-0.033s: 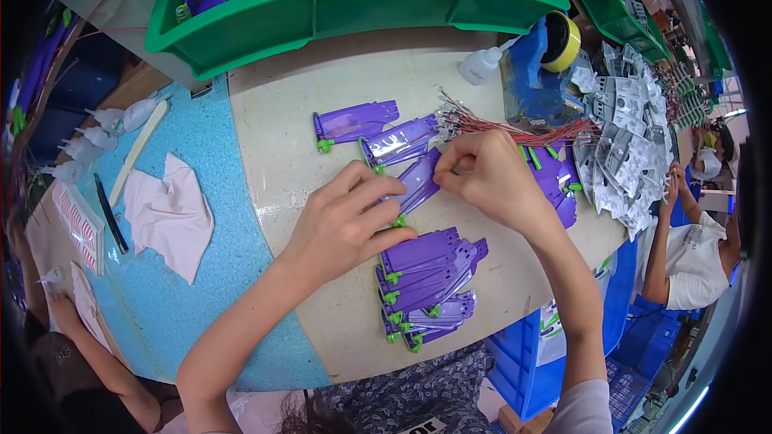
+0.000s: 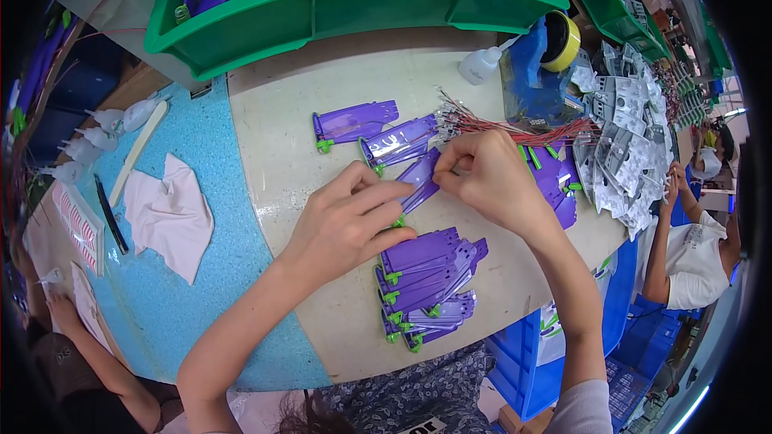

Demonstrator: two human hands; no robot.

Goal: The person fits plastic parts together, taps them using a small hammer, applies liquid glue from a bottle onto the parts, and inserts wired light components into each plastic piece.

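Note:
A purple plastic part [image 2: 420, 175] with a green end piece lies tilted on the table between my hands. My left hand [image 2: 342, 221] has its curled fingers around the part's green end, one fingertip pressing on its face. At the other end, my right hand [image 2: 486, 181] is closed in a pinch, touching the part's edge; whatever is between the fingertips is hidden. Two similar purple parts [image 2: 354, 122] lie just beyond. Closer to me is a stack of purple parts [image 2: 426, 269] with green ends. Behind my right hand runs a bundle of red wires [image 2: 523, 130] with bare-looking tips.
A green bin [image 2: 378, 10] of purple parts spans the back. A white squeeze bottle [image 2: 480, 64], yellow tape roll [image 2: 563, 42] and heap of grey parts [image 2: 627, 128] stand right. A pink cloth [image 2: 170, 213] lies left. Other people work at both sides.
A finger of my left hand has stretched further right onto the face of the purple part. My right hand stays in place.

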